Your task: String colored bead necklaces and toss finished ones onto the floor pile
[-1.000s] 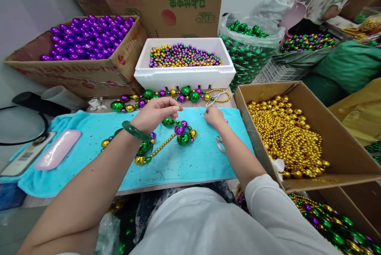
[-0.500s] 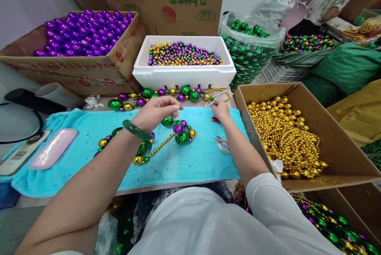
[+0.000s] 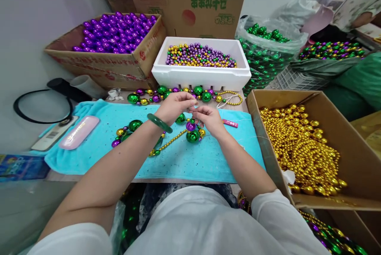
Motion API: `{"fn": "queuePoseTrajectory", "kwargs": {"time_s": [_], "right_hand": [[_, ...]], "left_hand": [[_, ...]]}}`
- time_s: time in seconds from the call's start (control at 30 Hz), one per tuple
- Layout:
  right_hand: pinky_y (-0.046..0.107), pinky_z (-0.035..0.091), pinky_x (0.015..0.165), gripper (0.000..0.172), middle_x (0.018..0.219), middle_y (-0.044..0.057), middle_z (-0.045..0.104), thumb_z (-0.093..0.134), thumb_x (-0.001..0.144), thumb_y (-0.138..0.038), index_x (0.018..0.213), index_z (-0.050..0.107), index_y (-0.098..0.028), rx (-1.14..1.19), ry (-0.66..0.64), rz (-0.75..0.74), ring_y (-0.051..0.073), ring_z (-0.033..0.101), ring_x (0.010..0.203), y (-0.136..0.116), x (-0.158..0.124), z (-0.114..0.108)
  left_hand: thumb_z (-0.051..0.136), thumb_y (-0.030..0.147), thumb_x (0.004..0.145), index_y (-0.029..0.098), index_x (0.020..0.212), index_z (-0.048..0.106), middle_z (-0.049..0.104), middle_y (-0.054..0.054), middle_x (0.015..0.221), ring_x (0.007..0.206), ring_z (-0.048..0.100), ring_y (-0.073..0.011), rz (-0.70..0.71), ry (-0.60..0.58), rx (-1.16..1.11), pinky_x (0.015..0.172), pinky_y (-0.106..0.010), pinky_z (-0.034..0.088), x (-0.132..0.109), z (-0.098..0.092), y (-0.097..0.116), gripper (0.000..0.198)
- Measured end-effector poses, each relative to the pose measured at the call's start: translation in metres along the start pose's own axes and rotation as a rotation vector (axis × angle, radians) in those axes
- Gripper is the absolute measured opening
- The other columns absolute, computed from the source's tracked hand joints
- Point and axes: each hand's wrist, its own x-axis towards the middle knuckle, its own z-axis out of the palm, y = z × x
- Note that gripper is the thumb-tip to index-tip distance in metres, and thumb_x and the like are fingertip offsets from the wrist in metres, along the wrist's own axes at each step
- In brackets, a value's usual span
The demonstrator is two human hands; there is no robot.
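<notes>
My left hand [image 3: 177, 107], a green bangle [image 3: 160, 123] on its wrist, pinches with its fingertips above the blue towel [image 3: 190, 163]. Fingertip to fingertip with it, my right hand [image 3: 209, 118] is also closed in a pinch. Whatever lies between the fingers is too small to make out. Just under them rests a strand of green, purple and gold beads, with a large green bead [image 3: 193, 136] and a purple bead [image 3: 191, 126] near my right hand. A run of small gold beads [image 3: 174, 140] leads left, partly hidden behind my left forearm.
Behind the towel lies another bead strand [image 3: 198, 91]. Further back stand a white foam box [image 3: 201, 73] of small beads and a carton [image 3: 98, 64] of purple beads. A carton [image 3: 315, 203] of gold beads is at right. A pink case [image 3: 79, 133] lies at left.
My right hand has moved left from the towel's back right to meet my left hand. The view has shifted, and a pink-red strip shows more fully to the right of my right hand.
</notes>
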Motion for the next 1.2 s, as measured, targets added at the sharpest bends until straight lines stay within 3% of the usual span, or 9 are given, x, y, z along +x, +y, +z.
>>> {"fn": "queuePoseTrajectory", "kwargs": {"time_s": [0.13, 0.5, 0.6, 0.7, 0.8, 0.9, 0.97, 1.07, 1.2], "right_hand": [[0.021, 0.036, 0.040, 0.014, 0.057, -0.002, 0.059, 0.067, 0.063, -0.024, 0.074, 0.064, -0.016, -0.031, -0.007, 0.016, 0.009, 0.050, 0.046, 0.004, 0.002, -0.001], [0.021, 0.031, 0.045, 0.018, 0.056, -0.005, 0.051, 0.065, 0.064, -0.032, 0.070, 0.059, -0.016, -0.097, -0.076, -0.003, 0.006, 0.042, 0.047, -0.001, -0.004, -0.002], [0.021, 0.030, 0.045, 0.019, 0.057, -0.005, 0.051, 0.065, 0.065, -0.033, 0.071, 0.058, -0.016, -0.107, -0.084, 0.023, 0.006, 0.042, 0.048, -0.006, -0.005, -0.006], [0.021, 0.029, 0.045, 0.019, 0.059, -0.005, 0.053, 0.065, 0.065, -0.033, 0.072, 0.059, -0.016, -0.121, -0.066, 0.010, 0.005, 0.040, 0.048, -0.014, -0.007, -0.013], [0.022, 0.028, 0.046, 0.018, 0.057, -0.005, 0.051, 0.065, 0.064, -0.032, 0.071, 0.060, -0.016, -0.143, -0.055, -0.037, 0.005, 0.038, 0.047, -0.021, -0.008, -0.019], [0.022, 0.028, 0.046, 0.017, 0.055, -0.006, 0.049, 0.064, 0.064, -0.032, 0.070, 0.060, -0.016, -0.171, -0.065, -0.060, 0.006, 0.037, 0.048, -0.026, -0.010, -0.022], [0.022, 0.029, 0.047, 0.017, 0.055, -0.005, 0.050, 0.064, 0.065, -0.033, 0.070, 0.060, -0.016, -0.189, -0.067, -0.075, 0.006, 0.037, 0.049, -0.029, -0.011, -0.023], [0.022, 0.030, 0.047, 0.016, 0.057, -0.005, 0.051, 0.064, 0.066, -0.031, 0.070, 0.059, -0.017, -0.204, -0.027, -0.107, 0.007, 0.039, 0.050, -0.032, -0.009, -0.023], [0.022, 0.032, 0.047, 0.013, 0.057, -0.005, 0.052, 0.064, 0.069, -0.027, 0.071, 0.055, -0.017, -0.227, 0.008, -0.109, 0.007, 0.042, 0.049, -0.035, -0.001, -0.022]], "left_hand": [[0.071, 0.017, 0.067, 0.014, 0.067, 0.063, 0.063, -0.002, 0.068, 0.058, 0.054, -0.0081, -0.005, 0.084, -0.128, 0.059, -0.024, 0.045, -0.004, 0.006, 0.003, 0.009], [0.071, 0.015, 0.070, 0.012, 0.072, 0.063, 0.065, -0.003, 0.076, 0.059, 0.054, -0.0058, -0.008, 0.110, -0.348, 0.058, -0.020, 0.047, -0.010, 0.012, 0.010, 0.009], [0.071, 0.021, 0.071, 0.014, 0.080, 0.064, 0.066, -0.005, 0.086, 0.069, 0.059, -0.0093, 0.026, 0.159, -0.336, 0.060, -0.022, 0.048, -0.008, 0.007, 0.005, 0.012], [0.069, 0.025, 0.072, 0.017, 0.090, 0.068, 0.068, -0.005, 0.099, 0.083, 0.061, -0.0138, 0.053, 0.218, -0.119, 0.064, -0.025, 0.048, -0.008, -0.001, -0.009, 0.019], [0.069, 0.025, 0.070, 0.018, 0.086, 0.072, 0.070, -0.005, 0.097, 0.090, 0.060, -0.0166, 0.017, 0.031, 0.141, 0.081, -0.032, 0.047, -0.008, -0.004, -0.029, 0.018], [0.070, 0.028, 0.069, 0.018, 0.082, 0.072, 0.070, -0.004, 0.094, 0.094, 0.060, -0.0182, 0.061, -0.128, 0.179, 0.093, -0.037, 0.042, -0.007, 0.001, -0.045, 0.017], [0.069, 0.030, 0.068, 0.018, 0.076, 0.071, 0.070, -0.003, 0.087, 0.087, 0.060, -0.0171, 0.092, -0.148, 0.172, 0.089, -0.036, 0.044, -0.006, 0.006, -0.052, 0.015], [0.068, 0.029, 0.069, 0.016, 0.073, 0.068, 0.066, -0.001, 0.072, 0.068, 0.057, -0.0124, 0.032, -0.171, 0.140, 0.071, -0.030, 0.047, -0.005, 0.010, -0.056, 0.014], [0.064, 0.030, 0.074, 0.016, 0.076, 0.059, 0.064, -0.001, 0.075, 0.066, 0.059, -0.0120, -0.066, -0.120, -0.004, 0.056, -0.025, 0.048, -0.014, -0.002, -0.045, 0.015]]}}
